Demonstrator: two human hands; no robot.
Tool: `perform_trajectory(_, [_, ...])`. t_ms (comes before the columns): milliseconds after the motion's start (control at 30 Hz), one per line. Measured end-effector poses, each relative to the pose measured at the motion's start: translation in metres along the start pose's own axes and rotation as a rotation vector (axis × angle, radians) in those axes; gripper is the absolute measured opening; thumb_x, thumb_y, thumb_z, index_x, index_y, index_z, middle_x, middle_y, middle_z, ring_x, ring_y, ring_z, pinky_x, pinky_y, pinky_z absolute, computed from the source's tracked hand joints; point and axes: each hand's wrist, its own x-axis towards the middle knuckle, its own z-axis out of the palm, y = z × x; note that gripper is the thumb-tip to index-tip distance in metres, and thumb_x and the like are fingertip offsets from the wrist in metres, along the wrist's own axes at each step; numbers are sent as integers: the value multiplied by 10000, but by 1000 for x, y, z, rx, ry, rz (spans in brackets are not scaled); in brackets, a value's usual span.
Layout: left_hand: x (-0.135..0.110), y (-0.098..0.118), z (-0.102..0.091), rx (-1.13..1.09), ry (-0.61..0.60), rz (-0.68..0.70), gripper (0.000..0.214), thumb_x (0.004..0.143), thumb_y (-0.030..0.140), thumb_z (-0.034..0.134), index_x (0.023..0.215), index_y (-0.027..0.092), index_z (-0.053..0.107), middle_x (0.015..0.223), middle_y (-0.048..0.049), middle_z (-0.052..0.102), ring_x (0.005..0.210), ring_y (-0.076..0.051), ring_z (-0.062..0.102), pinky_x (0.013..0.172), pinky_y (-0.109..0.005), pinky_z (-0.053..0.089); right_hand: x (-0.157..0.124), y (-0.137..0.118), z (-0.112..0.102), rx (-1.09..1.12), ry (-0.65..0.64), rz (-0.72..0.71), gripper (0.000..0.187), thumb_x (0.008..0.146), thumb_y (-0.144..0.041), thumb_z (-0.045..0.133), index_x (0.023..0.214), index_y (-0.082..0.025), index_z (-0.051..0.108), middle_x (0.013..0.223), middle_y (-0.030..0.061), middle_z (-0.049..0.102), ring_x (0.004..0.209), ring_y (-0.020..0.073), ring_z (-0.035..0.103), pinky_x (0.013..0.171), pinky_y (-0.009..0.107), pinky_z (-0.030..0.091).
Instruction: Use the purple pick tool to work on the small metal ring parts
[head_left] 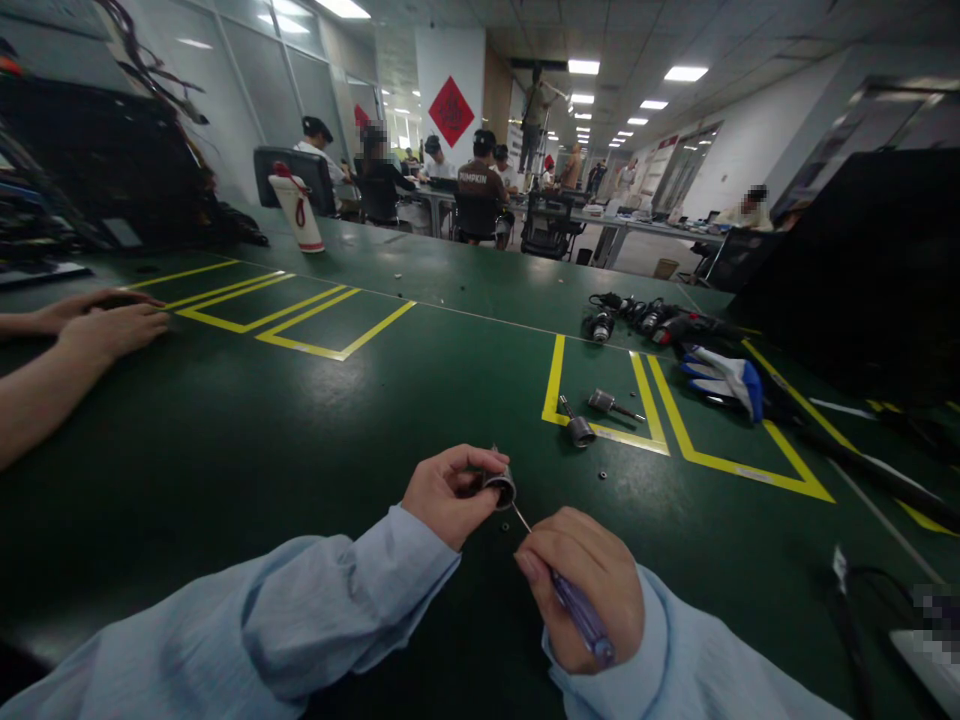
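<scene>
My left hand [450, 492] is closed round a small metal cylindrical part [501, 486], held just above the green table [300, 420]. My right hand [583, 582] grips a screwdriver with a purple handle [581, 612]; its thin shaft points up-left and its tip meets the open end of the part. Both forearms wear light blue sleeves. Two similar metal parts lie farther right: one [579, 430] on a yellow line, another with a pin [606, 403] inside the yellow box. A tiny washer or screw [602, 475] rests on the table close by.
Another person's two hands [105, 320] rest on the table at the left. Blue-white gloves [724, 380] and a heap of dark tools [645, 318] lie at the right, beside a large black case [862, 270]. A white bottle [300, 212] stands far back. People sit at distant desks.
</scene>
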Motion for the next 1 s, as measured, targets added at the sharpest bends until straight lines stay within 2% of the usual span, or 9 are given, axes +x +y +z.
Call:
perform_trajectory(600, [0, -3, -1, -2, 1, 7, 122, 518, 46, 585, 617, 116, 571, 822, -68, 657, 679, -156, 642, 645, -264, 540, 4, -5, -1, -54, 1, -53, 134, 766, -92, 431, 700, -137, 538, 565, 59, 571, 517, 146, 490, 478, 276, 375])
perform_trajectory(833, [0, -4, -1, -15, 5, -6, 115, 518, 47, 581, 611, 114, 569, 815, -66, 653, 672, -168, 644, 596, -265, 548, 0, -4, 0, -14, 7, 3, 131, 761, -98, 433, 689, -144, 532, 565, 45, 562, 523, 140, 484, 492, 280, 366])
perform_trajectory(933, [2, -3, -1, -39, 19, -32, 108, 520, 61, 595, 611, 109, 563, 805, -61, 646, 661, -176, 643, 549, -272, 553, 0, -4, -5, 85, 66, 101, 189, 777, -138, 420, 621, -158, 525, 519, 19, 529, 491, 123, 477, 470, 261, 356])
perform_trajectory(1000, [5, -2, -3, -60, 34, -52, 117, 520, 66, 609, 620, 104, 561, 808, -57, 641, 656, -177, 641, 544, -284, 558, 1, -2, -6, 215, 146, 326, 275, 800, -217, 417, 544, -168, 506, 449, -9, 481, 423, 101, 457, 419, 232, 345])
